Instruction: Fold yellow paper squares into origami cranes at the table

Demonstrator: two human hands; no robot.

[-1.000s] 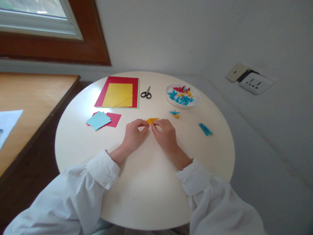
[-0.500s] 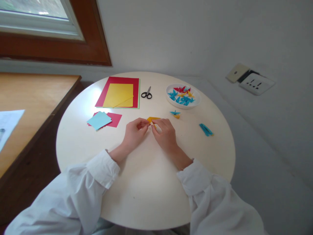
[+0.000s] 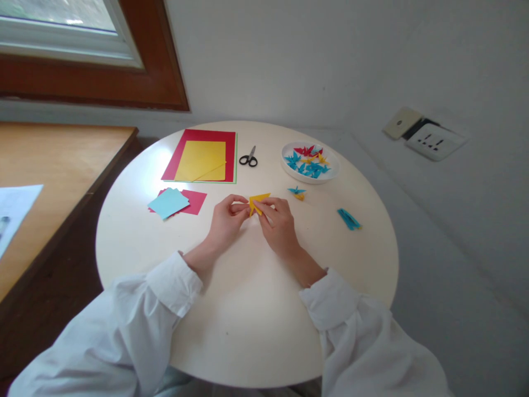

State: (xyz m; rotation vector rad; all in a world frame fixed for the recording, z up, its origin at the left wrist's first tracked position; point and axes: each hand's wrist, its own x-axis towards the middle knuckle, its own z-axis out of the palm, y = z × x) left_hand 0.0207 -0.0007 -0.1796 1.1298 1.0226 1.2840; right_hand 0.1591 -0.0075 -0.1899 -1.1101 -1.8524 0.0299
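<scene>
A small piece of folded yellow paper (image 3: 258,199) is between my two hands over the middle of the round table. My left hand (image 3: 230,221) pinches its left end, and my right hand (image 3: 278,225) has its thumb and fingers closed on the right side. Fingertips cover part of the folds. Just right of my right hand lie a blue paper crane and a yellow one (image 3: 297,193) close together. Farther right is a bundle of narrow folded blue paper pieces (image 3: 349,219), with a bit of yellow at its end.
A white round dish (image 3: 306,178) holds several red, yellow and blue cranes. Black-handled scissors (image 3: 248,160) lie beside large red and yellow sheets (image 3: 206,157). Light blue squares (image 3: 168,203) overlap red ones (image 3: 196,202) at left. A wooden desk (image 3: 61,149) stands beside the round table (image 3: 248,331).
The yellow paper has been tilted and turned, so a broader folded face of it shows. My fingers have shifted slightly on it, both hands still holding.
</scene>
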